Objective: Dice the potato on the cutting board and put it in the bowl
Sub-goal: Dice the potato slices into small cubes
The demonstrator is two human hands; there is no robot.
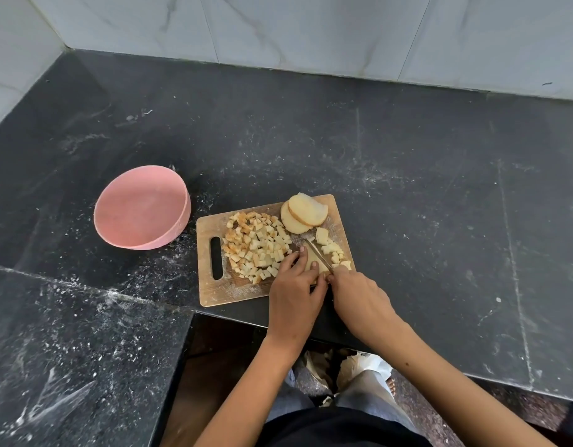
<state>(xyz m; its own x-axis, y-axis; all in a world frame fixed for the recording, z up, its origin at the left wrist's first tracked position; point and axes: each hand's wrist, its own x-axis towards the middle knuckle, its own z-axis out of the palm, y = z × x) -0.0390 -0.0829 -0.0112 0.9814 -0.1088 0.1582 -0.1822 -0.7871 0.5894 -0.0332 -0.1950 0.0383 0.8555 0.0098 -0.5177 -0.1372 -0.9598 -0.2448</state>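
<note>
Potato slice: a flat slice (312,260) lay at the near right of the cutting board (214,285), half cut, under the left fingertips.
Knife: the blade (318,255) ran slantwise across that slice, its handle hidden in the right hand (359,293).
Right hand: curled tight round the knife handle.
Left hand: the left hand (295,285) pressed the slice down with bent fingers, fingertips just beside the blade.
Diced pile: a broad heap of cubes (256,246) covered the board's left half; a smaller cluster (332,248) lay right of the blade.
Uncut slices: two round slices (303,212) overlapped at the far edge.
Bowl: the pink bowl (140,209) stood well to the left on the dark counter (407,188), with no potato in it.
Progress: by my reading dicing was well along, transfer not begun.
Risk, fingers: the fingertips sat so near the edge that a slip could nick them.
Risk, slice: wet starch could let the thin piece skid, giving uneven cubes.
Risk, spill: the crowded heap near the board's near-left rim could shed cubes onto the counter.
Risk, transfer: the gap between board and bowl could cost pieces when scraping over.
</note>
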